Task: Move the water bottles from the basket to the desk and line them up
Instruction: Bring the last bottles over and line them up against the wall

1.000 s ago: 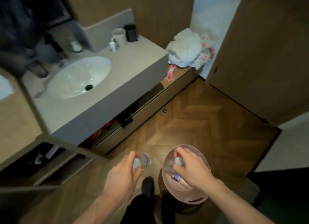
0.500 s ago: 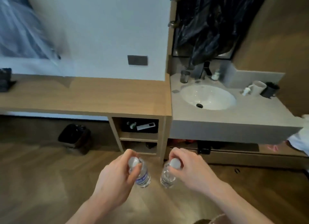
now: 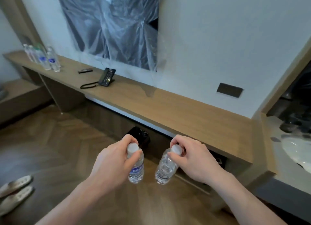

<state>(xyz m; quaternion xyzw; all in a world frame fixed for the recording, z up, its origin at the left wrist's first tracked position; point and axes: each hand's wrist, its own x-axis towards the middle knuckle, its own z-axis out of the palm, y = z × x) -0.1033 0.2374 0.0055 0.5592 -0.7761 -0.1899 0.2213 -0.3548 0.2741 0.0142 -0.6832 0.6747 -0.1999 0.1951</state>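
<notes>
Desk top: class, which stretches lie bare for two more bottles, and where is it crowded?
Bare: the desk from the telephone rightward to its sink-side end. A smaller gap lies between the standing bottles and the small dark object. Crowded: the far left end, where those bottles cluster.

No text can be read anywhere. The water bottle (image 3: 136, 169) held in the left hand (image 3: 114, 162) carries a blue label with white marks too blurred to make out. The bottles standing on the table (image 3: 42, 58) at far left show similar blue labels, also illegible. The keys on the black telephone (image 3: 106, 77) are too small to read.
</notes>
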